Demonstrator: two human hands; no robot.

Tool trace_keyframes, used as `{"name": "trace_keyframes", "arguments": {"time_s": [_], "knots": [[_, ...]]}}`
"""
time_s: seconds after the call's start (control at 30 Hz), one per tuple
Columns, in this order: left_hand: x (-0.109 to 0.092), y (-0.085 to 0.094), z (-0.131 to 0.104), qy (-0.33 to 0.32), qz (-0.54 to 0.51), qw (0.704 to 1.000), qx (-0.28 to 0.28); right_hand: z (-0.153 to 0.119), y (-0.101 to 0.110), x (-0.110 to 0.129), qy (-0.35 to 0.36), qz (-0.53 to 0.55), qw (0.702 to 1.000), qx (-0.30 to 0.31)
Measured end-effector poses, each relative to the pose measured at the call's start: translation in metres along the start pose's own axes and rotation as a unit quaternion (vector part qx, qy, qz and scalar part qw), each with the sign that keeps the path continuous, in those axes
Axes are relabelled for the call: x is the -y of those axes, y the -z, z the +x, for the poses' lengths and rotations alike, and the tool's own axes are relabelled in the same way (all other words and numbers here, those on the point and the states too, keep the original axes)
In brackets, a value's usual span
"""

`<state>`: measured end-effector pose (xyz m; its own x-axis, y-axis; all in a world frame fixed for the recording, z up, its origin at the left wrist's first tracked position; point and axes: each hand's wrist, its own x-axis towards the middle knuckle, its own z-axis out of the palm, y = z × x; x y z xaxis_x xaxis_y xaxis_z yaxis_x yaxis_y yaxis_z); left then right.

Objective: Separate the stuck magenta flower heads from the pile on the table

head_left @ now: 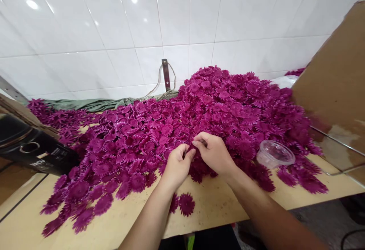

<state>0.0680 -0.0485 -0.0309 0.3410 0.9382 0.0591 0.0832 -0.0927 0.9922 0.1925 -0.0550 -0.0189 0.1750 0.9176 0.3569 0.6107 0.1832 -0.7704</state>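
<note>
My left hand [179, 163] and my right hand [213, 152] meet over the front of a large heap of magenta fabric flowers [225, 101]. Thumb and fingers of each are pinched around a small magenta flower [192, 148], mostly hidden between the fingertips. Below my wrists, a loose flower [186, 204] lies flat on the pale tabletop [211, 208], with part of another beside it. More flowers spread out to the left of my hands.
A clear plastic tub [275, 155] stands among flowers at right. Cardboard [333, 86] rises beyond it, with a metal rod near its base. A black canister [37, 147] leans at left. Green cloth [94, 104] runs along the tiled wall, near a metal bracket [165, 75].
</note>
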Motion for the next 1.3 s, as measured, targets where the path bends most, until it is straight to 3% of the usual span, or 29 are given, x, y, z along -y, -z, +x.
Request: {"name": "trace_keyframes", "arguments": {"time_s": [0.13, 0.23, 0.3, 0.37, 0.5, 0.6, 0.73, 0.83, 0.93, 1.03, 1.1, 1.23, 1.3], "knots": [[-0.007, 0.001, -0.014, -0.027, 0.037, 0.999, 0.008, 0.029, 0.014, -0.009, -0.043, -0.108, 0.982, -0.148], [-0.003, 0.005, -0.016, -0.014, 0.013, 1.000, -0.008, 0.042, 0.027, -0.015, -0.029, -0.121, 0.979, -0.160], [0.002, 0.006, -0.010, 0.003, -0.041, 0.999, -0.021, 0.037, 0.028, -0.010, 0.034, -0.106, 0.984, -0.138], [0.007, 0.005, -0.001, 0.010, -0.074, 0.997, -0.030, 0.023, 0.023, -0.002, 0.070, -0.064, 0.993, -0.074], [0.011, -0.002, 0.008, 0.021, -0.104, 0.994, -0.025, -0.007, 0.006, 0.009, 0.009, 0.112, 0.985, 0.135], [0.013, -0.005, 0.005, 0.037, -0.144, 0.989, -0.003, -0.012, 0.003, 0.005, -0.041, 0.193, 0.966, 0.166], [0.012, -0.005, -0.002, 0.047, -0.143, 0.989, 0.010, -0.009, 0.009, 0.002, -0.040, 0.192, 0.962, 0.190], [0.009, -0.006, -0.005, 0.039, -0.103, 0.994, 0.016, -0.009, 0.009, 0.004, -0.025, 0.124, 0.983, 0.134], [0.004, -0.008, -0.010, 0.015, -0.084, 0.996, -0.009, -0.003, 0.006, 0.000, 0.011, 0.019, 0.999, 0.036], [0.000, -0.005, -0.018, -0.016, -0.057, 0.998, -0.009, 0.015, 0.013, -0.013, -0.005, -0.065, 0.992, -0.105], [0.000, -0.001, -0.020, -0.016, -0.056, 0.998, -0.010, 0.029, 0.023, -0.019, -0.011, -0.085, 0.982, -0.167], [0.005, 0.004, -0.014, 0.021, -0.126, 0.991, -0.047, 0.035, 0.033, -0.010, 0.094, -0.096, 0.978, -0.161], [0.007, 0.004, -0.007, 0.028, -0.155, 0.986, -0.050, 0.025, 0.029, 0.001, 0.095, -0.057, 0.992, -0.065]]}}
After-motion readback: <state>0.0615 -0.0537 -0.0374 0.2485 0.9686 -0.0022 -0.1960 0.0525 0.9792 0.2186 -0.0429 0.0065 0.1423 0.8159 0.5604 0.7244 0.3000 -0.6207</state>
